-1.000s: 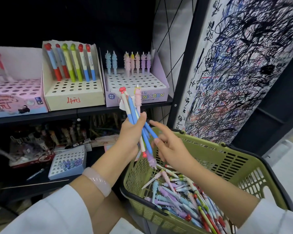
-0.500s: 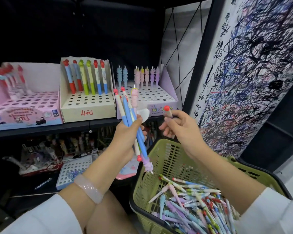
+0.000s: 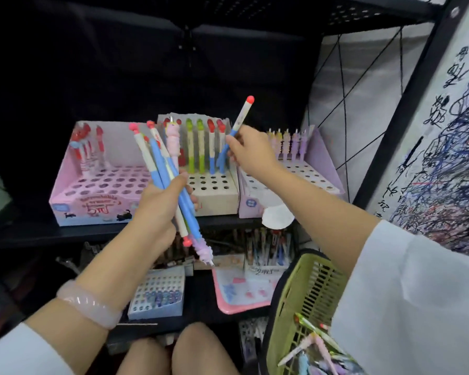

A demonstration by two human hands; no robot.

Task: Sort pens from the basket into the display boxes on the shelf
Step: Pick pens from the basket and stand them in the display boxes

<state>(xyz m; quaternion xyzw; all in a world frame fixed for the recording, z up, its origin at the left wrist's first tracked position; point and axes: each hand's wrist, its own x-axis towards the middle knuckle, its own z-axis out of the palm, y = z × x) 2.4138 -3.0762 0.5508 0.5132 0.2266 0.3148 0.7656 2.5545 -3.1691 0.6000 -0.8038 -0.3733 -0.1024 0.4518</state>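
Observation:
My left hand grips a bundle of pens, blue-and-white ones with red caps plus a pink unicorn pen, held upright in front of the shelf. Over the cream display box, my right hand holds a single blue-and-white pen with a red cap, tilted with the cap up. That box has green and red-capped pens standing in its back row. A pink display box stands to its left and a lilac unicorn box to its right. The green basket of pens sits at the lower right, partly hidden by my right sleeve.
A black shelf edge carries the three boxes. Below it are a small blue box of pens, a pink tray and more pen stock. A scribbled test board leans at the right. My knees are at the bottom.
My right hand has lifted one red-capped pen out of the basket and up to the cream box. The view has tilted so the shelf sits lower and the basket has slid to the corner.

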